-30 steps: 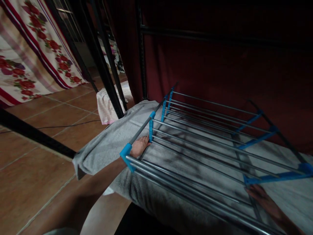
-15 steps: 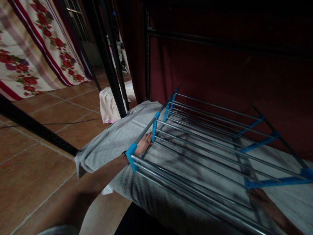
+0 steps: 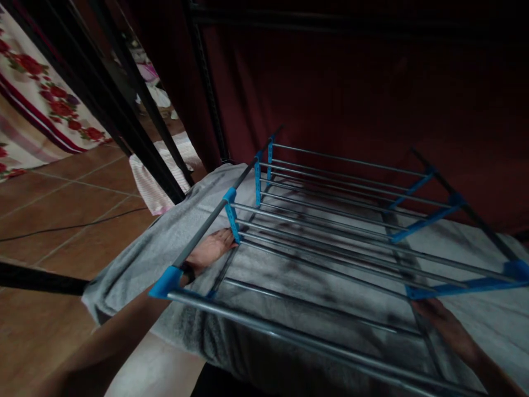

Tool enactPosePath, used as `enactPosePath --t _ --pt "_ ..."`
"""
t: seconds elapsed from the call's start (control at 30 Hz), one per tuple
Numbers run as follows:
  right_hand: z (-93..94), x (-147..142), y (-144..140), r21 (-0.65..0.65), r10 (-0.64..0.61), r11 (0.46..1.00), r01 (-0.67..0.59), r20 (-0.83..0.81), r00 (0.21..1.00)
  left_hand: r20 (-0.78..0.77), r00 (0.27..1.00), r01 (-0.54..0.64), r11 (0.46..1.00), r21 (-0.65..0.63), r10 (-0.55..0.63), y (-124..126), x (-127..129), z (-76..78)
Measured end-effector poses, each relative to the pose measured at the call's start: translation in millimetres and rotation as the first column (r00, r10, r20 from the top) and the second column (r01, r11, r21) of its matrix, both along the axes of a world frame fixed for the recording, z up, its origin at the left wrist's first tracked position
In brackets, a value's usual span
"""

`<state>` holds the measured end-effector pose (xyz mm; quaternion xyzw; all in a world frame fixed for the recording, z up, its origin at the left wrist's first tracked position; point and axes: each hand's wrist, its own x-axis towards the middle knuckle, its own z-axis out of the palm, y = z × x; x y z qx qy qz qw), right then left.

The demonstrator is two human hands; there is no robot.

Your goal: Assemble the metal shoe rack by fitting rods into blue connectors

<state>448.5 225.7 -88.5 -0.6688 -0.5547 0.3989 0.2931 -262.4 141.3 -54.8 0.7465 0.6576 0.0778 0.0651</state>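
Note:
A shoe rack [image 3: 330, 231] of grey metal rods and blue plastic brackets rests on a grey blanket. My left hand [image 3: 212, 248] reaches through its left side frame, under the upper pole. Its fingers close around the lower end of a blue bracket [image 3: 232, 219] and the lower side pole. My right hand [image 3: 442, 322], in dim light, grips the rack's right side at the end of a long blue bracket [image 3: 467, 288]; some of its fingers are hidden. At the near left corner sits a blue corner piece [image 3: 165, 282], close to my left wrist.
The grey blanket [image 3: 140, 253] drapes over a low surface. Black metal posts [image 3: 111, 116] stand at the left, and a dark red cloth [image 3: 330, 94] hangs behind. A striped cloth [image 3: 151, 182], a black cable [image 3: 82, 226] and a floral curtain [image 3: 53, 99] are beyond.
The near rods, bunched before, are now spread, with the upper front rod apart from the lower one. The rack's near left corner has shifted left in view. Both hands stay on the rack.

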Motion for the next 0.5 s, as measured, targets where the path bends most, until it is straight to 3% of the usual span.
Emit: enactPosePath --t 0.23,0.5 --pt "9.4 -9 5 0.002 -0.046 0.999 0.046 0.077 0.996 -0.039 0.999 -0.007 0.999 -0.051 0.005 1 -4 -3.2" --pt "-4.9 -4 1 0.045 -0.021 0.999 0.016 0.127 0.992 -0.075 0.996 -0.062 0.996 -0.068 0.057 -2 5 3.6"
